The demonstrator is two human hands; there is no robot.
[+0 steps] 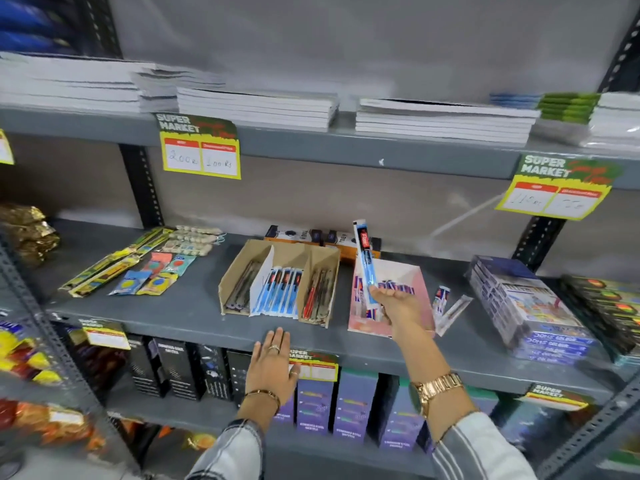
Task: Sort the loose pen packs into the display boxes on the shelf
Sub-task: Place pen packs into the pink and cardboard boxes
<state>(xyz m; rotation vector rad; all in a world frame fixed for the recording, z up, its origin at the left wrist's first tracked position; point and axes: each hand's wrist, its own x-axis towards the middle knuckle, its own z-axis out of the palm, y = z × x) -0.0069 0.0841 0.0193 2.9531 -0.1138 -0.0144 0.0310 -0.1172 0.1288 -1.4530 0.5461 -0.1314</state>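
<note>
My right hand [398, 308] holds a long blue pen pack [364, 259] upright above the pink display box [414, 271], which has more packs in it. To the left stands a brown cardboard display box [242, 268] with three compartments: dark pens on the left, blue pen packs [278, 294] in the middle, red pens [317, 294] on the right. Two loose pen packs [446, 306] lie on the shelf just right of the pink box. My left hand [273, 368] rests flat and empty against the shelf's front edge.
An orange box [346, 249] sits behind the display boxes. Stacked colour-pencil boxes [530, 306] stand at the right, eraser and pencil packs [138, 268] at the left. Notebooks [256, 107] fill the shelf above. Price tags [201, 147] hang from the shelf edges.
</note>
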